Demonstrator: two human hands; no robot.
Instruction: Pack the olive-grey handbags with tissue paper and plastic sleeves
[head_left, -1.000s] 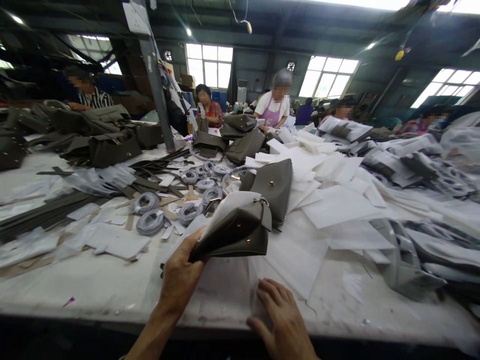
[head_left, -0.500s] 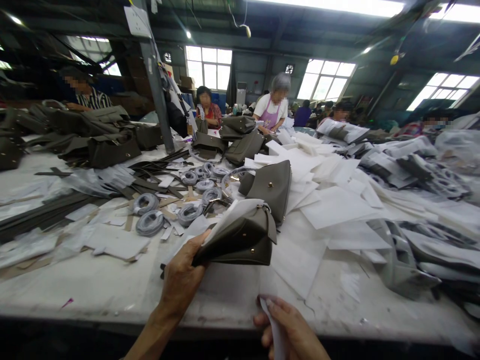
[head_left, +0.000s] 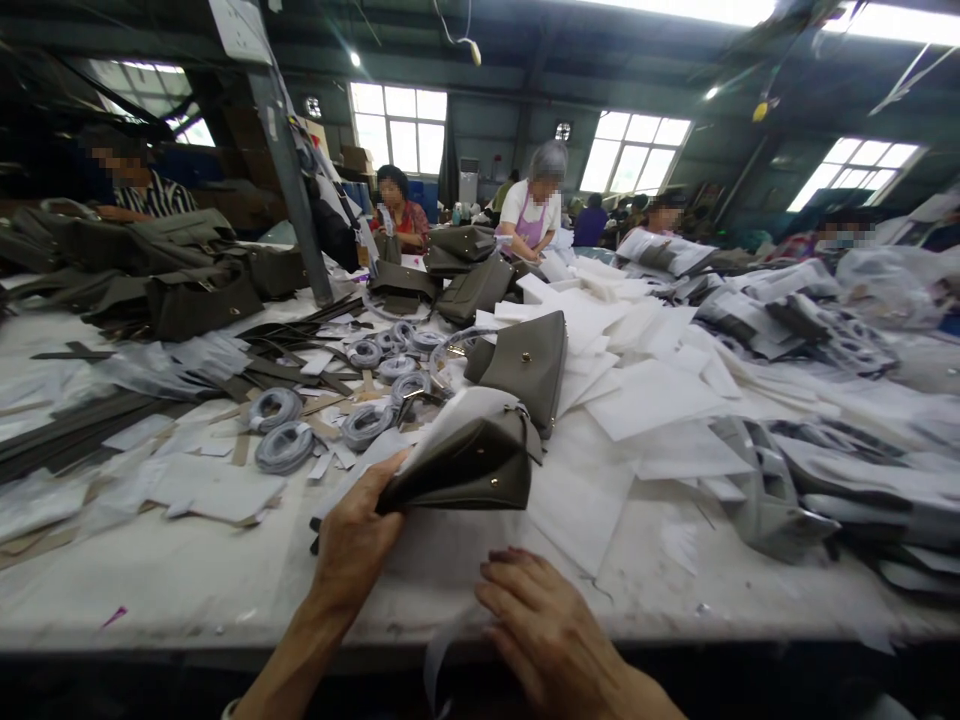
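My left hand (head_left: 352, 545) is closed on the near edge of an olive-grey handbag (head_left: 465, 470), holding it up off the white table (head_left: 187, 570); a white sheet (head_left: 469, 410) lies across the bag's top. My right hand (head_left: 544, 630) is at the table's near edge, fingers curled over a thin translucent sheet (head_left: 435, 670) that hangs below the edge. A second grey handbag (head_left: 525, 365) stands just behind the held one.
Coiled grey straps (head_left: 285, 445) and dark strips (head_left: 90, 420) lie to the left. White sheets (head_left: 645, 400) spread to the right, wrapped bags (head_left: 810, 490) beyond. More handbags (head_left: 195, 295) are piled at the back left by a post (head_left: 289, 170). Several people work at the far side.
My right hand went from flat on the table to pinching a thin sheet at the edge, and now curls over it. The held bag shifted slightly left and lower.
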